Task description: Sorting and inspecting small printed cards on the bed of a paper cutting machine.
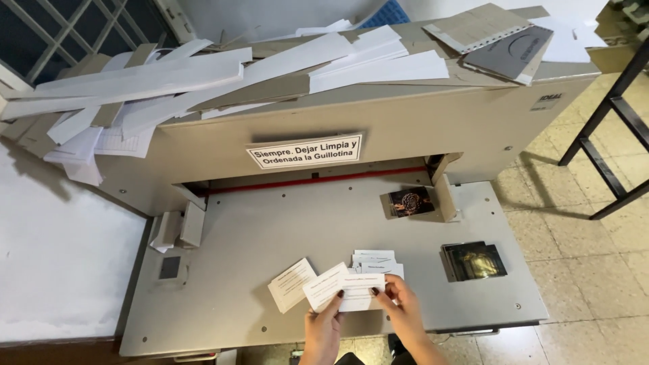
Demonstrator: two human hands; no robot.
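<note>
Both hands: left hand point(323, 329) and right hand point(403, 312) pinch white cards point(343, 286) in their fingers | near bench point(236, 270) front edge | dark photo stack point(474, 261) toward right edge

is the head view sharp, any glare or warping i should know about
Head view: mostly sharp, though small print on the white cards in the left hand and right hand is unreadable; soft glare on the dark glossy stack; a shadow lies under the guillotine's blade slot; wide-angle warping bows the cutter table's edges; even daylight, no harsh highlights.
</note>
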